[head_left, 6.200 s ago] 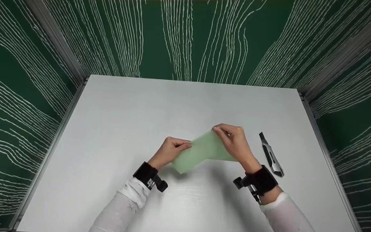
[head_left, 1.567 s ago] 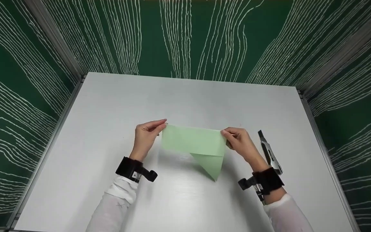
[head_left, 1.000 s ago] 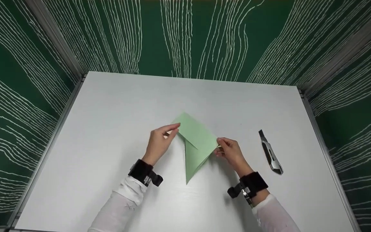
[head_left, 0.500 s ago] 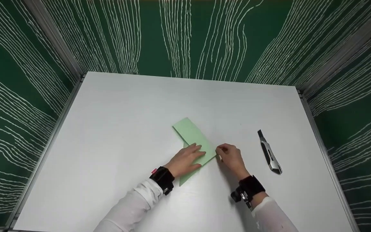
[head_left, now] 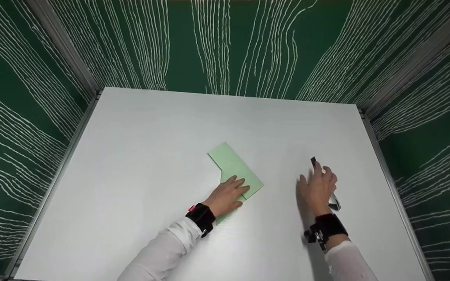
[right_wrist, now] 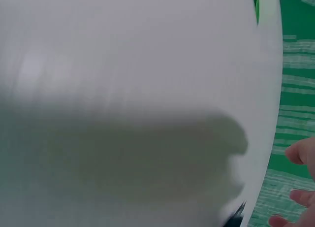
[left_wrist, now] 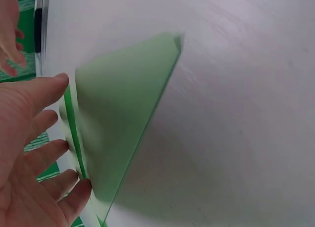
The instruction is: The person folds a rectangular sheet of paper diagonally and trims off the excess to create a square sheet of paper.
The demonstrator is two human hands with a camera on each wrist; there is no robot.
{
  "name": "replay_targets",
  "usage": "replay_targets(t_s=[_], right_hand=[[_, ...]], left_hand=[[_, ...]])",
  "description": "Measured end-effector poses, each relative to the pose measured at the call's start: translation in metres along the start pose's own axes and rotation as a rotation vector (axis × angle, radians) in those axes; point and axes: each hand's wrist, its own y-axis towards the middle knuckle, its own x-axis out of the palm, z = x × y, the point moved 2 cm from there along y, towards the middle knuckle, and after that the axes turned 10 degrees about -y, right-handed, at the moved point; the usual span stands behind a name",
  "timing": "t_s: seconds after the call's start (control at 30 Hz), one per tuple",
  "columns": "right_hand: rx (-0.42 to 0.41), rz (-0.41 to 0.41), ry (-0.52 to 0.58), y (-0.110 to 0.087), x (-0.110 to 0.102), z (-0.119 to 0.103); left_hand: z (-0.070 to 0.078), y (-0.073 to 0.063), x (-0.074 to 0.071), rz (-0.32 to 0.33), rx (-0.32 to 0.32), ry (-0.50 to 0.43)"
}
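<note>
A folded sheet of light green paper (head_left: 237,166) lies on the white table, bent into an angled shape with a triangular flap (left_wrist: 123,99) pointing toward the person. My left hand (head_left: 228,195) rests on it with fingers spread, covering the part where the flap meets the strip. Over at the right, my right hand (head_left: 318,187) hovers above a utility knife (head_left: 334,203) with its fingers spread and nothing between them. The hand hides the knife's middle; its dark tip (head_left: 313,160) and silver rear end show. In the right wrist view only fingertips (right_wrist: 298,152) appear.
The white table (head_left: 162,128) has a raised green wall (head_left: 186,50) with pale wavy lines behind it and on both sides. Grey metal rails (head_left: 397,191) run along its side edges. Each wrist carries a black camera band (head_left: 201,218).
The paper was turned, laid down and flattened under my left hand. My right hand has let go of the paper's corner and moved right, over the utility knife.
</note>
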Motion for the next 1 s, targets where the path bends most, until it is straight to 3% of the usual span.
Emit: replay_targets(t_s=[0.2, 0.43, 0.53, 0.7, 0.83, 1.0], right_hand=[[0.070, -0.023, -0.049, 0.001, 0.006, 0.031], [0.054, 0.100, -0.028, -0.002, 0.014, 0.035], [0.031, 0.104, -0.013, -0.001, 0.014, 0.035], [-0.054, -0.032, 0.049, 0.001, 0.012, 0.030], [-0.139, -0.168, 0.154, 0.001, 0.011, 0.019], [-0.223, -0.253, 0.234, -0.002, 0.011, 0.005]], left_hand=[[0.002, 0.001, 0.002, 0.075, 0.019, 0.092], [0.007, 0.009, 0.006, 0.078, -0.009, 0.165], [0.008, 0.013, 0.007, 0.112, -0.012, 0.189], [0.008, 0.017, 0.009, 0.192, -0.015, 0.186], [0.010, 0.018, 0.011, 0.191, -0.036, 0.168], [0.010, 0.020, 0.013, 0.203, -0.032, 0.176]])
